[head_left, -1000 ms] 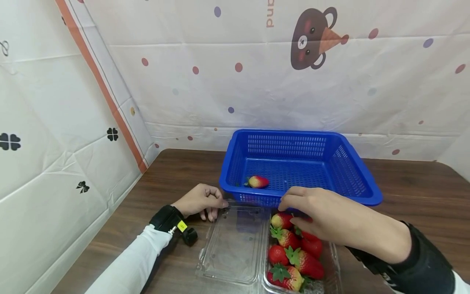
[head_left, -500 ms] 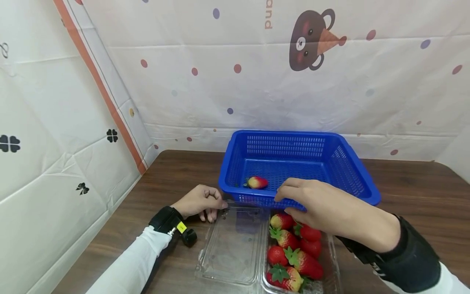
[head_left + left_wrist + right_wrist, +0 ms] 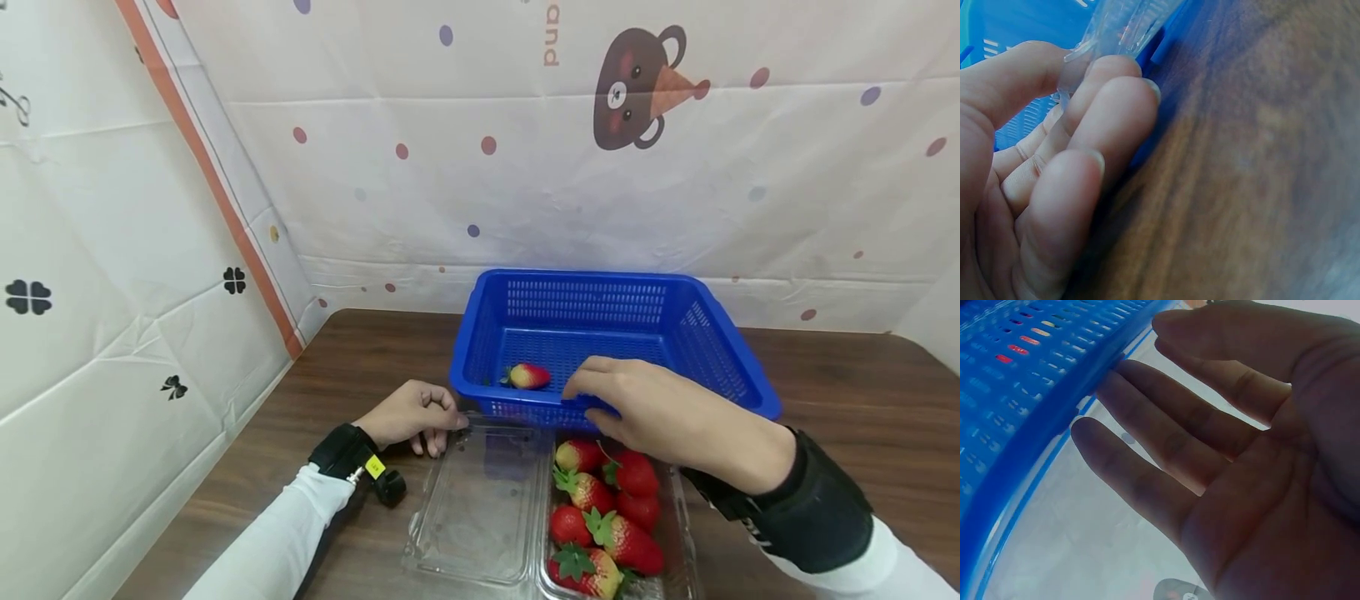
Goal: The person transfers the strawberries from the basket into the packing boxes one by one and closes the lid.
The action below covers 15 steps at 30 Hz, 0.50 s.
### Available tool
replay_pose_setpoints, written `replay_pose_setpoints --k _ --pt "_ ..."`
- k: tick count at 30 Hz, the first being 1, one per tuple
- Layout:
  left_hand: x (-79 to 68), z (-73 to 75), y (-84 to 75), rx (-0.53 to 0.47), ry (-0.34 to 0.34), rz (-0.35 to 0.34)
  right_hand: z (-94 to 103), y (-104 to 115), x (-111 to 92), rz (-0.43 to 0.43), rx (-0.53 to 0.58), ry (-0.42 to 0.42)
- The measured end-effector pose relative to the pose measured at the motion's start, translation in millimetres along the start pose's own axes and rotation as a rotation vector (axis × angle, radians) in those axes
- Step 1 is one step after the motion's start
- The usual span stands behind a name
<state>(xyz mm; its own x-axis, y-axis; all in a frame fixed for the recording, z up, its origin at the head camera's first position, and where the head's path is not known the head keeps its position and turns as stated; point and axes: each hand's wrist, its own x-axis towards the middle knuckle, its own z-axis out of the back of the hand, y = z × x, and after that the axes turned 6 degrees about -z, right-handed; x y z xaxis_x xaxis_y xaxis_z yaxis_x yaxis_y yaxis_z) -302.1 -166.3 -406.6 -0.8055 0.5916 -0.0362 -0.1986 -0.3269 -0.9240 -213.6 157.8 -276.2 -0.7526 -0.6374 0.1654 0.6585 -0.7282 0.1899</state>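
Note:
My left hand (image 3: 417,417) pinches the far left corner of a clear plastic lid (image 3: 480,508), whose edge shows between thumb and fingers in the left wrist view. The lid lies opened out beside its clear box (image 3: 684,533), which holds several red strawberries (image 3: 630,546). Over the front rim of a blue basket (image 3: 467,342), my right hand (image 3: 660,408) has its fingers spread and nothing in them. In the right wrist view its fingertips (image 3: 1085,428) are at the rim; I cannot tell whether they press it. One strawberry (image 3: 529,376) lies in the basket's left front part.
A brown wooden table (image 3: 375,350) carries everything. Behind it hangs a white patterned cloth (image 3: 360,200), with another sheet along the left side. The basket stands directly behind the lid and box.
My right hand has shifted up from over the strawberries to the basket's front rim, uncovering the farther strawberries in the box. My left hand stays at the lid corner.

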Motion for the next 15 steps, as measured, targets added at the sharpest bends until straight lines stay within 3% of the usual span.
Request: replay_pose_setpoints --k 15 --pt "0.9 0.5 2.2 -0.001 0.001 0.0 -8.6 -4.7 12.7 0.038 -0.118 -0.042"
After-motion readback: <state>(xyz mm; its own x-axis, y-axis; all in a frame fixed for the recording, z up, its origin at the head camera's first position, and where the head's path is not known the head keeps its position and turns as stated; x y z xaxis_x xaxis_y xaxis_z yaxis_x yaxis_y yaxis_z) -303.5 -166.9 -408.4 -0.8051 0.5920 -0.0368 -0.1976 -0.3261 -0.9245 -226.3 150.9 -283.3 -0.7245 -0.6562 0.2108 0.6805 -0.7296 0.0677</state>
